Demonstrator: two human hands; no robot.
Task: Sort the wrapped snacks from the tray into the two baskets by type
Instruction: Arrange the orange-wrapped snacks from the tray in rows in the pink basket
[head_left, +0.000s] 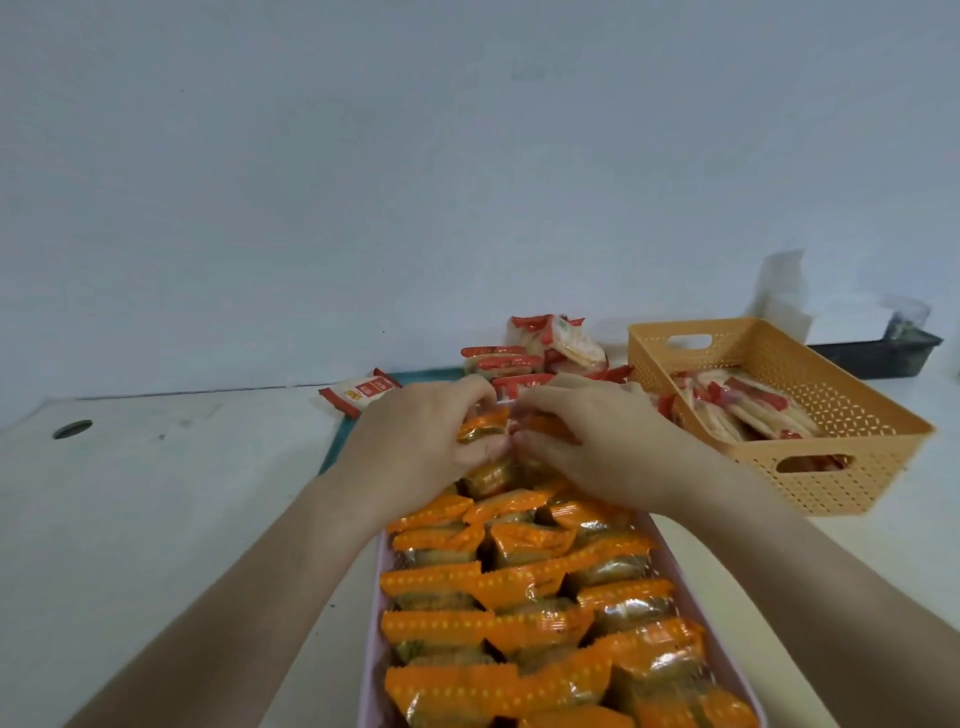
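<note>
A pale pink basket (372, 618) in front of me is packed with several orange-wrapped snacks (524, 587). My left hand (415, 441) is closed around one orange-wrapped snack (483, 427) at the basket's far end. My right hand (597, 447) touches another orange snack (545, 426) right beside it, fingers curled on it. Behind the hands, a teal tray (337, 441) carries a pile of red-and-white wrapped snacks (540, 353). An orange perforated basket (831, 415) at the right contains more red-and-white snacks (743, 405).
One red-and-white snack (358, 392) lies at the tray's far left edge. A dark tray (878, 353) and a white box (784, 296) stand at the back right against the wall. A round hole (72, 429) is in the white tabletop at the left.
</note>
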